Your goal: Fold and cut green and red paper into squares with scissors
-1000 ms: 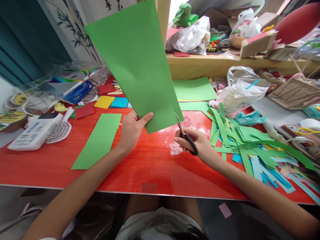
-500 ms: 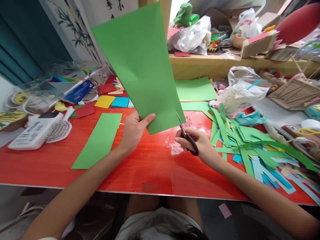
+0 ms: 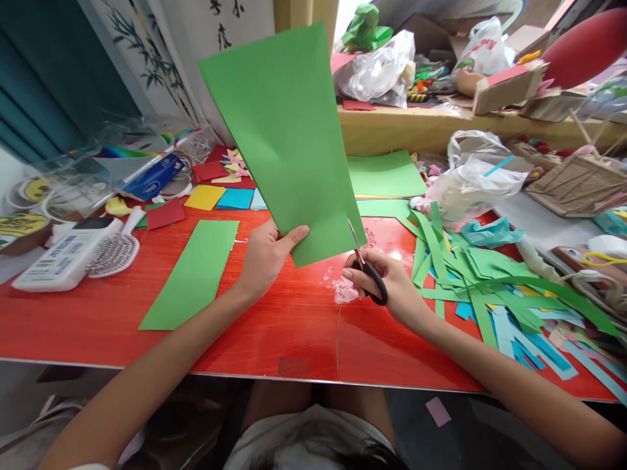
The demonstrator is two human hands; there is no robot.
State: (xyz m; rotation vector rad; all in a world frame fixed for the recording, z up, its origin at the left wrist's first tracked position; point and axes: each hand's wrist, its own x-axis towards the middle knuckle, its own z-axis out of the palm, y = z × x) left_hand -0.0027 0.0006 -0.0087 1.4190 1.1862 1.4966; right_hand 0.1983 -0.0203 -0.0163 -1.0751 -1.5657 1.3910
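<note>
My left hand [image 3: 267,258] pinches the lower left corner of a large green paper sheet [image 3: 289,137] and holds it upright above the red table [image 3: 274,326]. My right hand [image 3: 386,284] grips black-handled scissors [image 3: 365,264]. Their blades point up into the sheet's bottom right edge. A long green paper strip [image 3: 193,274] lies flat on the table to the left of my left hand.
A heap of cut green and blue strips [image 3: 490,281] covers the table's right side, beside a plastic bag [image 3: 473,176]. A hairbrush [image 3: 115,248] and white device [image 3: 63,258] lie at left. Coloured paper squares [image 3: 220,196] and more green sheets [image 3: 385,173] sit behind. A cluttered wooden shelf [image 3: 441,124] runs along the back.
The green sheet has shifted a little to the right and lower in view, with my left hand following. The scissors sit slightly further into its bottom edge.
</note>
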